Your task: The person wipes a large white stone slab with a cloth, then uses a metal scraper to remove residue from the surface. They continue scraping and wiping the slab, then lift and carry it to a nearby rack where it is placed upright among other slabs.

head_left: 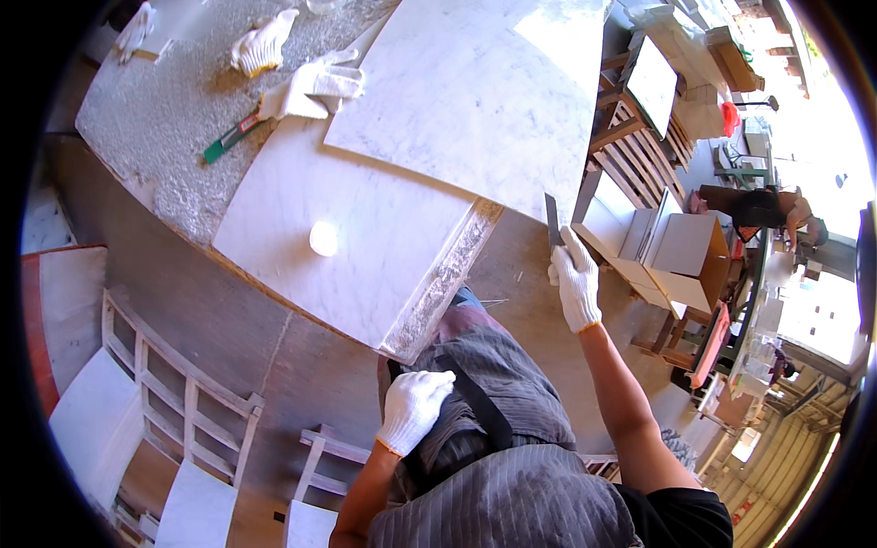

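So the right hand [575, 281] is pinching a thin dark blade [552, 217] by the top marble slab [466, 100], while the left hand [416, 409] is half-curled at the apron [512, 402], can't tell if it's gripping anything.

A slim, straight, dark blade [552, 216] juts forward from the right hand [575, 281], near the white slab [475, 100].

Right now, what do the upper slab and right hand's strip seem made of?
Upper slab: likely marble or lookalike, smooth, perhaps polished; grey veining on white. Strip in the right hand: probably metal, dull grey; thin, straight-edged.
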`<state>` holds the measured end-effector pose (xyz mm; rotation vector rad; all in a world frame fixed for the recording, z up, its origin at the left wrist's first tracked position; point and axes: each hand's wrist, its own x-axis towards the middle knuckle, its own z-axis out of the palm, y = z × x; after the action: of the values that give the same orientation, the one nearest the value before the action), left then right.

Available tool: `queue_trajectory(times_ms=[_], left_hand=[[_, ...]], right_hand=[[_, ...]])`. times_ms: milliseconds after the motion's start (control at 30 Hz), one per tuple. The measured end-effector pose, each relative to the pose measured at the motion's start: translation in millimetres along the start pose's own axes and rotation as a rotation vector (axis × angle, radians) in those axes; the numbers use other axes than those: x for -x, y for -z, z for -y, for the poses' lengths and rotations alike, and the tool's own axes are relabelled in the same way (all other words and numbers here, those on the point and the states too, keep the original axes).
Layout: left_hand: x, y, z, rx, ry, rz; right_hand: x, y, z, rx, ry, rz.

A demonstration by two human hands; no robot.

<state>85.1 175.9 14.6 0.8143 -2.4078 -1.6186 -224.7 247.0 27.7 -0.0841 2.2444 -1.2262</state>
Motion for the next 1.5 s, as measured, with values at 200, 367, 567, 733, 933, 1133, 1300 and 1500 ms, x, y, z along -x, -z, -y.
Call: queue_trajectory(times_ms=[200, 367, 567, 733, 933, 1133, 1300, 1500], left_hand=[[-41, -9, -31, -0.237, -0.071, -0.030], [-98, -9, -88, -0.204, 0.051, -0.150], [-137, -43, -106, -0.275, -0.082, -0.169], [-178, -71, -153, -0.311, -0.258, -0.220], [-194, -78, -160, -0.641, -0.166, -0.121], [-237, -61, -148, -0.456, -0.035, -0.165], [-291, -45, -166, -0.118, -0.110, -0.277], [-371, -35, -153, -0.478, -0.147, -0.214]], right_hand=[[5, 24, -29, -0.264, -0.119, 0.244], [-4, 51, -40, -0.520, -0.227, 0.410], [-29, 91, -33, -0.745, -0.247, 0.427], [-67, 134, -44, -0.788, -0.194, 0.365], [-91, 157, -34, -0.848, -0.231, 0.356], [-107, 138, -32, -0.831, -0.260, 0.267], [-119, 123, -14, -0.837, -0.257, 0.284], [-151, 119, 18, -0.804, -0.252, 0.226]])
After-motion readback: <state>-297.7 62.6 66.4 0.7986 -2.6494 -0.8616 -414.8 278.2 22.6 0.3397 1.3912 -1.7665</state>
